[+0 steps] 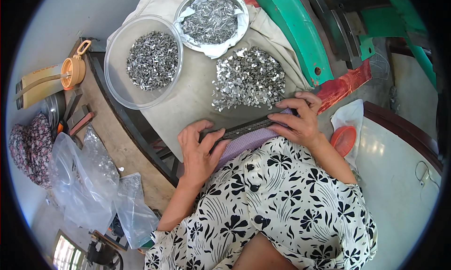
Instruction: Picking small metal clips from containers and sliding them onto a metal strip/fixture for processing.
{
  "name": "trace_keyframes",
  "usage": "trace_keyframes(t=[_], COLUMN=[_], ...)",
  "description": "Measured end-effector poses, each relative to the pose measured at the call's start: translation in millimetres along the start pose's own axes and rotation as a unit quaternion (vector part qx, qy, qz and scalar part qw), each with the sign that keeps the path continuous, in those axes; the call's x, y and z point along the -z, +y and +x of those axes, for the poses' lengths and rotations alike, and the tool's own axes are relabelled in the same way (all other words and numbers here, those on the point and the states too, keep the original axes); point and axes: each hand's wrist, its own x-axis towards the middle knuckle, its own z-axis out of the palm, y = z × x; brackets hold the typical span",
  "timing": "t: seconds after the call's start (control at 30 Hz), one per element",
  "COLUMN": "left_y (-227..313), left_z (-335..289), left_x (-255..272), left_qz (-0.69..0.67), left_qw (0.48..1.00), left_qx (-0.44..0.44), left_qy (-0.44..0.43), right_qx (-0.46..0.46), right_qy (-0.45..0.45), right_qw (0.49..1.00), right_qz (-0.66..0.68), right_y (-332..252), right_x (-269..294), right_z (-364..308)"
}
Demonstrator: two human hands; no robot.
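A long, narrow dark strip (pixel 249 127) with a ridged or slotted edge lies across in front of me, over a purple textured cloth (pixel 246 143). My left hand (pixel 196 148) pinches its left end between thumb and fingers. Around the other end, the fingers of my right hand (pixel 303 123) are closed, close to the purple cloth. Just beyond the strip, a pile of small flat silvery metal pieces (pixel 249 77) is spread on a beige cloth (pixel 197 91). Whether a small piece sits between my fingertips cannot be made out.
A clear plastic tub (pixel 112 77) of small metal pieces stands far left. Beside it is a round bowl (pixel 244 21) of thin metal pieces. A green machine frame (pixel 291 30) rises at far right. Plastic bags (pixel 84 176) lie left; a red plastic dish (pixel 343 140) sits right.
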Motion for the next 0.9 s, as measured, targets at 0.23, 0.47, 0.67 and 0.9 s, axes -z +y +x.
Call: trace_keyframes(t=[0.23, 0.47, 0.67, 0.9], left_y=[0.0, 0.9, 0.6, -0.5], left_z=[-0.3, 0.1, 0.1, -1.3], left_x=[0.5, 1.0, 0.8, 0.4], left_qz=[0.005, 0.004, 0.005, 0.009], left_qw=[1.0, 1.0, 1.0, 1.0], left_qx=[-0.004, -0.002, -0.001, -0.004], left_qy=[0.0, -0.002, -0.002, -0.007], right_qx=[-0.005, -0.003, -0.002, -0.002], right_qy=[0.002, 0.0, 0.003, 0.002], right_qw=[1.0, 1.0, 1.0, 1.0], right_qz=[0.01, 0.007, 0.006, 0.003], right_y=[0.3, 0.5, 0.8, 0.4], right_x=[0.0, 0.5, -0.4, -0.1], right_z=[0.2, 0.4, -0.2, -0.9])
